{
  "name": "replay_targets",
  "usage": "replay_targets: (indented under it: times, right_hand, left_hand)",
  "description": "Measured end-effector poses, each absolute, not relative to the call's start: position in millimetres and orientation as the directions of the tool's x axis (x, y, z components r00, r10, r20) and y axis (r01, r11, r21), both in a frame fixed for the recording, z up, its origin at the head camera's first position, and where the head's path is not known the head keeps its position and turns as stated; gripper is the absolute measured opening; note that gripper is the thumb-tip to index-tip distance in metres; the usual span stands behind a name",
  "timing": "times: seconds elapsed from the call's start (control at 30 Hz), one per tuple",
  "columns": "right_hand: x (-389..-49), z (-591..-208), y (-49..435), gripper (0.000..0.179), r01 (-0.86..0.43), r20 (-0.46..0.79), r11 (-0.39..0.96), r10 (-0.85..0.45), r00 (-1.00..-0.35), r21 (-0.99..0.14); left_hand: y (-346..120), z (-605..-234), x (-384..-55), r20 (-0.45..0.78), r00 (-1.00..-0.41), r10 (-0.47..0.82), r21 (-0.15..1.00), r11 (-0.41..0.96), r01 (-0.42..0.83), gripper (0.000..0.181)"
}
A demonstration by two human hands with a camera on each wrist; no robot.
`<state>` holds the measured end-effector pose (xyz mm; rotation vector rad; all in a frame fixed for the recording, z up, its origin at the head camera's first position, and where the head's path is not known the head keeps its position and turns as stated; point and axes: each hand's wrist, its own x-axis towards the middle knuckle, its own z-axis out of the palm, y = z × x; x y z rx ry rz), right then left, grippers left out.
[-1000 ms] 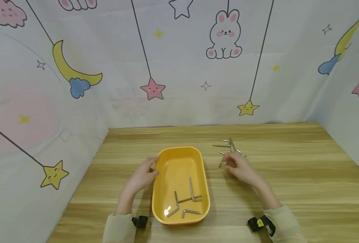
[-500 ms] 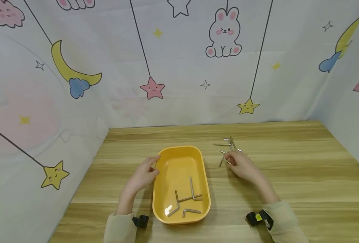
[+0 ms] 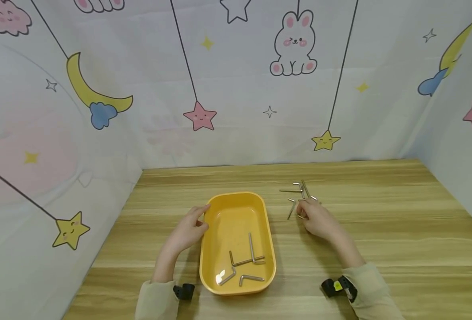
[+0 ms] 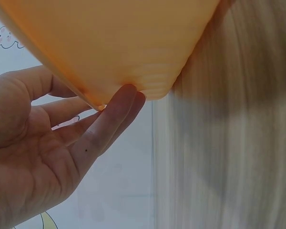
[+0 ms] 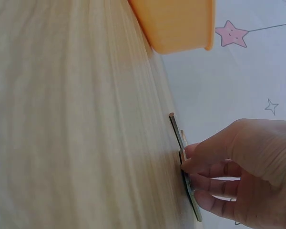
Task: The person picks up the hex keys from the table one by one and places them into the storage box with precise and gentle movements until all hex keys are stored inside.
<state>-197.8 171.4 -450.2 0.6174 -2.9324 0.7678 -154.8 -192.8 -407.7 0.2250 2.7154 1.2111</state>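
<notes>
R hand (image 3: 319, 218) has shifted slightly right into the loose keys (image 3: 291, 191), far right of the tray (image 3: 228, 231); L hand (image 3: 188, 229) unmoved, fingers relaxed vs. its left wall. R thumb + fingertips pinch a key (image 5: 192, 205) at tabletop level. Keys prob. light, stiff, slick, not fragile; best grip mid long arm. 4 more in tray's near end. Table (image 3: 399, 222) wood-grain, flat; cartoon-print cloth (image 3: 239, 80) far, left + right.

Shows hex keys (image 3: 306, 189) partly hidden by the right hand (image 3: 317, 217) in the head view, and both sleeves (image 3: 157, 301) cut off at the bottom. Cuts the tray (image 4: 124, 43) off at the top of both wrist views.
</notes>
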Motion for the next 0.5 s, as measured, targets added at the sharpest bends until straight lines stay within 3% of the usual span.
replay_targets:
  times: [0.5]
  right_hand:
    - [-192.4, -446.8, 170.7, 0.018, -0.394, 0.16, 0.854, -0.36, -0.919, -0.34]
  left_hand:
    - [-192.4, -408.8, -153.7, -0.075, -0.978, 0.194, 0.738, 0.67, 0.077, 0.056]
